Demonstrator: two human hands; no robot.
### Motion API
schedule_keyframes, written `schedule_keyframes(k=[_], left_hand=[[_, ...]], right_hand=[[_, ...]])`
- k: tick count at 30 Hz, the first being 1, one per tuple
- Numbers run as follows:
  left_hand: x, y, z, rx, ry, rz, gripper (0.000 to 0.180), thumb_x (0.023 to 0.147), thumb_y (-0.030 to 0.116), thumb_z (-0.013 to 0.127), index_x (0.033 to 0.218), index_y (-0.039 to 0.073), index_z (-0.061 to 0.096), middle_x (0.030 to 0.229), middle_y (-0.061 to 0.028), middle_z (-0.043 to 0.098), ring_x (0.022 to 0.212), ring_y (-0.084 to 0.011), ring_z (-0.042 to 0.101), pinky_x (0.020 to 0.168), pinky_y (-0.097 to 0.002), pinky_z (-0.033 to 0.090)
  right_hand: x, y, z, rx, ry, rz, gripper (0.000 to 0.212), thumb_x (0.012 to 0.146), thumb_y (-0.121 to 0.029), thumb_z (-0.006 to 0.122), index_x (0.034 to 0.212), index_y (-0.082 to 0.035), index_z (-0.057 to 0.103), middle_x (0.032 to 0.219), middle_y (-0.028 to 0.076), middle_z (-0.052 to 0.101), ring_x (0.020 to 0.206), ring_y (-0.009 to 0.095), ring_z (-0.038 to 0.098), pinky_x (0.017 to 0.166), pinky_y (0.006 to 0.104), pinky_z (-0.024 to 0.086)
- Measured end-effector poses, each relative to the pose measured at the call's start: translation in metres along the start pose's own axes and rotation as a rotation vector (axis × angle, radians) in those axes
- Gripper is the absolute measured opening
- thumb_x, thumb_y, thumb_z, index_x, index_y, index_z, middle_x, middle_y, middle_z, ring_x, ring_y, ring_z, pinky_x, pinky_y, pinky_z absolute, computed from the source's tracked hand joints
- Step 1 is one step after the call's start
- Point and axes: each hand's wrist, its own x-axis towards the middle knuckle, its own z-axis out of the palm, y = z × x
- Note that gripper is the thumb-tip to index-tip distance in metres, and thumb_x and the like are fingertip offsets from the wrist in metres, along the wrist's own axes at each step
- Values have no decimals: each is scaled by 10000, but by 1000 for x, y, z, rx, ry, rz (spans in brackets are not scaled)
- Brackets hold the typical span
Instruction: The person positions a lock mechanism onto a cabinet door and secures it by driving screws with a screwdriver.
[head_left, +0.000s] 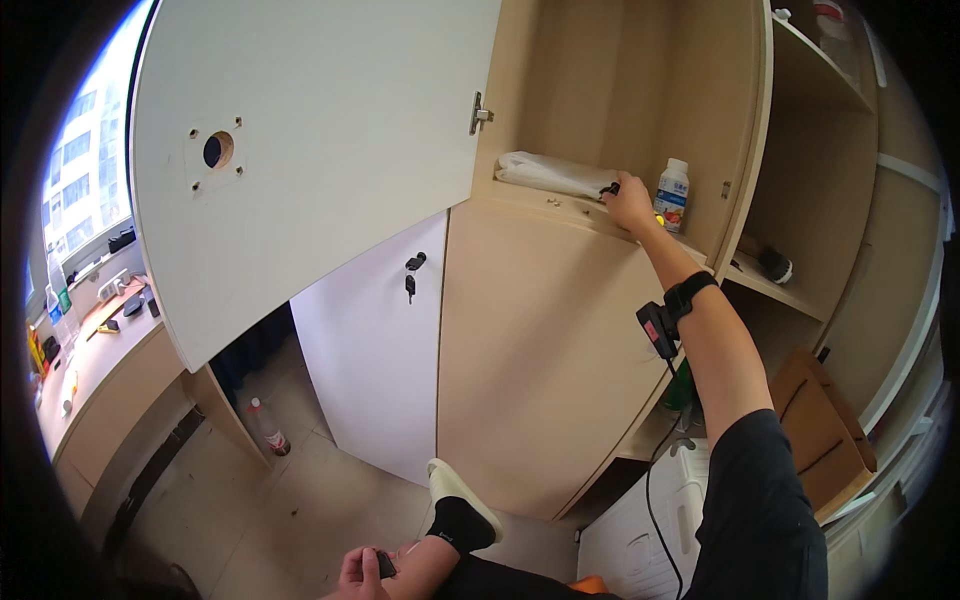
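Note:
My right hand (pixel 630 204) reaches into the open upper cupboard, its fingers closed on a small black part (pixel 609 189) whose kind I cannot make out. It is just at the right end of a rolled white plastic bag (pixel 560 175) lying on the cupboard floor. Right of the hand stands a white bottle (pixel 672 192) with a blue label, and a small yellow thing (pixel 660 220) sits beside it. Low in the view, my left hand (pixel 362 576) is closed around a small black object (pixel 385 564), near my bent leg.
The white cupboard door (pixel 330 130) swings open at left, with a round hole and several screws around it. Below, a closed door (pixel 370 340) has a lock with a key (pixel 410 288). A drink bottle (pixel 268 428) stands on the floor; a brown paper bag (pixel 815 430) leans right.

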Motion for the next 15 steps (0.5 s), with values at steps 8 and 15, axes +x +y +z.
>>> schedule_keyframes(k=[8, 15], left_hand=[[4, -9, 0, 53, -39, -1, 139, 897, 109, 541, 828, -9, 567, 684, -15, 519, 621, -98, 468, 585, -234, 407], [3, -6, 13, 112, -19, -39, 148, 896, 110, 541, 851, -28, 571, 722, -28, 540, 668, -102, 490, 616, -237, 421]], right_hand=[[-4, 12, -13, -426, 230, -349, 517, 740, -294, 677, 1147, -4, 545, 1183, 184, 531, 1125, 332, 489, 932, 395, 405], [9, 46, -16, -412, -307, 99, 480, 754, -333, 634, 1096, -2, 569, 1077, 192, 584, 949, 365, 583, 811, 445, 466]])
